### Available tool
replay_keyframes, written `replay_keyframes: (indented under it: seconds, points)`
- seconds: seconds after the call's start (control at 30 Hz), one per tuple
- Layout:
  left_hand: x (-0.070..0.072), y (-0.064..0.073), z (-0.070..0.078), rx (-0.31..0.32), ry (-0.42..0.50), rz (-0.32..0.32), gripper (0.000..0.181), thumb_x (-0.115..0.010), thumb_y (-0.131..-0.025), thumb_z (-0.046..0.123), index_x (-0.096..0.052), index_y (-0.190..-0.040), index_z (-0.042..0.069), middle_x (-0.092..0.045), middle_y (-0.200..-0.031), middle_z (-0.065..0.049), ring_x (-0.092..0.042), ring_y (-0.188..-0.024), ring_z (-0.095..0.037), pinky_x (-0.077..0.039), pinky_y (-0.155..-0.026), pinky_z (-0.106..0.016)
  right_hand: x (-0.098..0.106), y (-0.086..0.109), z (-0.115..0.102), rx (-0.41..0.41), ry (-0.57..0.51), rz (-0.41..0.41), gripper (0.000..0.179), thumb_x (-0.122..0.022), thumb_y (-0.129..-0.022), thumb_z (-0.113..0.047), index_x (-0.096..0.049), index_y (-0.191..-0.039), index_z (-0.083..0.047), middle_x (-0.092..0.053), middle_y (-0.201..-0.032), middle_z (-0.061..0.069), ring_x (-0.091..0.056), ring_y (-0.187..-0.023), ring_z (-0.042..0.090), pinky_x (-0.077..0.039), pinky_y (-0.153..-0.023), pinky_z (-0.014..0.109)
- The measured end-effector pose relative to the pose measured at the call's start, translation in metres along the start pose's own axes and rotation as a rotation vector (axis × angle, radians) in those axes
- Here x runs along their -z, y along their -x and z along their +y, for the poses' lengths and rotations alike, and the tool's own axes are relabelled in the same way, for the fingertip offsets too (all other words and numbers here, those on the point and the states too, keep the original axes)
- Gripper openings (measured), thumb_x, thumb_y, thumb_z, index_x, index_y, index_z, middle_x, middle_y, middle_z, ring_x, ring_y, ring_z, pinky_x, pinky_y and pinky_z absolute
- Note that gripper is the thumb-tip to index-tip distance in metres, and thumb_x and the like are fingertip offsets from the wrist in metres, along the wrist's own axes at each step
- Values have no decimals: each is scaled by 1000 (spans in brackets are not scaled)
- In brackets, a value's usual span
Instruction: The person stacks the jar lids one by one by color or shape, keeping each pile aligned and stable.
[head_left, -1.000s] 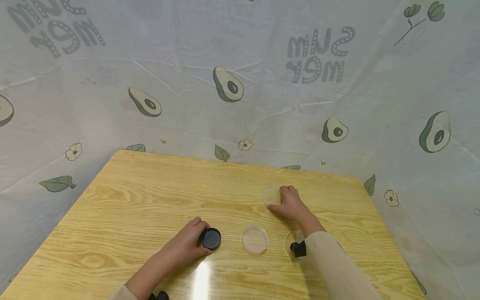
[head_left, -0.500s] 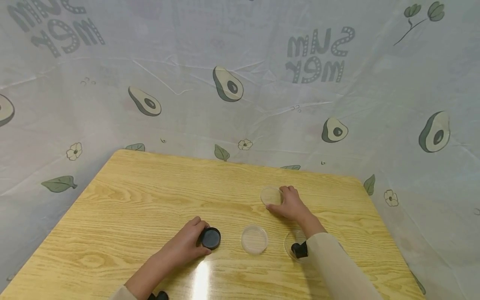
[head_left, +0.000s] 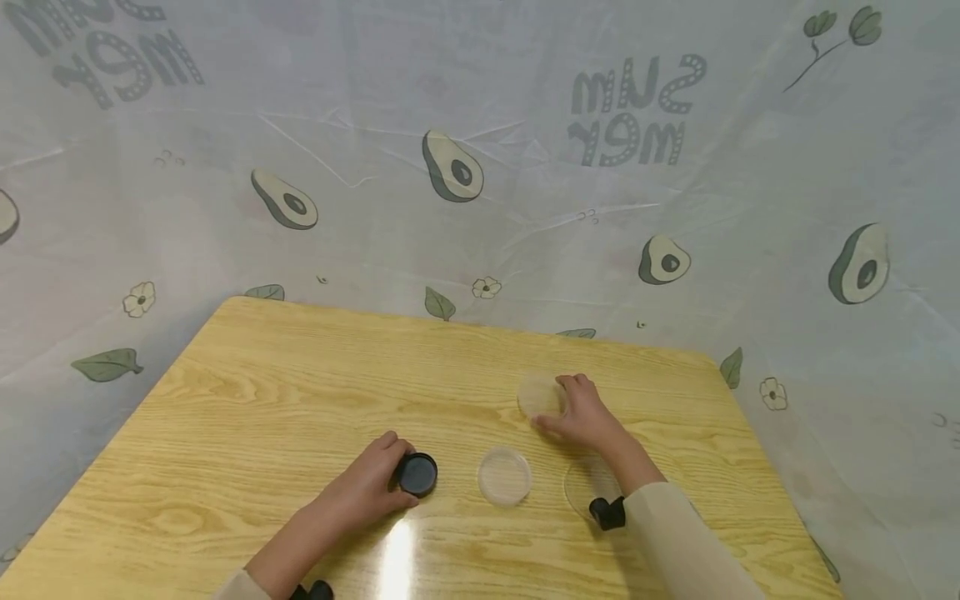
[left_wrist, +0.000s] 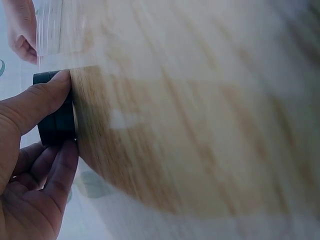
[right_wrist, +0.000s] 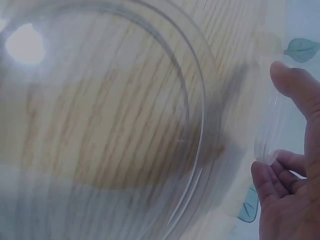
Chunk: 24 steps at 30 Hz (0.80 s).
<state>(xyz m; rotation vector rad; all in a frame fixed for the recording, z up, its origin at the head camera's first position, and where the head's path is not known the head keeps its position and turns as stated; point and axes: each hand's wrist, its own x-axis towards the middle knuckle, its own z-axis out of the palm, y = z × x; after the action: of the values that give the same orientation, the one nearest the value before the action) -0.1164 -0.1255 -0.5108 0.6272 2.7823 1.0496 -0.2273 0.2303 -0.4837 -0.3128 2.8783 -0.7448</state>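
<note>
My left hand [head_left: 375,479] pinches a black round shallow container [head_left: 417,476] between thumb and fingertips. Seen side-on in the left wrist view, the black container [left_wrist: 57,112] looks like a short cylinder with a ridge around it. Farther back on the right, my right hand [head_left: 585,412] grips a clear round dish [head_left: 536,396] by its side. The right wrist view shows thumb and fingers on opposite sides of this clear dish [right_wrist: 267,125]. Between the hands lies a second clear round dish [head_left: 504,477] on the table. My right forearm partly covers a third, wider clear dish [head_left: 576,487].
The wood-grain table [head_left: 315,367] has rounded back corners. A pale printed curtain [head_left: 360,167] hangs behind and beside it. Light reflects off the tabletop near my left hand. Black wrist cameras [head_left: 609,513] sit by the sleeves.
My right wrist and forearm have shifted slightly to the right, while the right hand keeps its grip on the clear dish. My left hand stays on the black container. The head view has turned slightly.
</note>
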Motion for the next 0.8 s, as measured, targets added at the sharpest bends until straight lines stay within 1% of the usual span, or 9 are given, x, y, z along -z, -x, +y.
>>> replay_keyframes:
  seconds: [0.3,0.47,0.6,0.8]
  points:
    - [0,1,-2,-7,2,-2,52,-93,-80,19,-65,-121,4,-57,-106,-1,-57,-99,-15,-55,-87,-38,0,17,-1,29,18,-4,89,-81,-92,-40,-39,-152,11,-43,-148,34,-47,-136,49,-46,-109,63]
    - [0,0,-2,-4,-1,0,51,-92,-80,20,-65,-121,6,-57,-106,1,-56,-97,-13,-54,-85,-36,2,29,1,22,0,3,91,-81,-91,-42,-39,-153,9,-43,-149,32,-48,-135,47,-48,-107,62]
    - [1,-1,-2,-3,-4,-2,51,-92,-81,20,-65,-122,5,-57,-106,0,-56,-99,-13,-55,-86,-37,3,39,1,14,-15,12,92,-82,-90,-44,-39,-154,8,-44,-147,31,-49,-133,46,-49,-105,62]
    - [2,-1,-1,-9,0,-9,51,-92,-81,20,-65,-122,5,-56,-105,0,-56,-99,-14,-54,-86,-37,6,53,2,28,-9,23,91,-83,-89,-43,-41,-152,8,-47,-145,30,-51,-132,45,-50,-103,61]
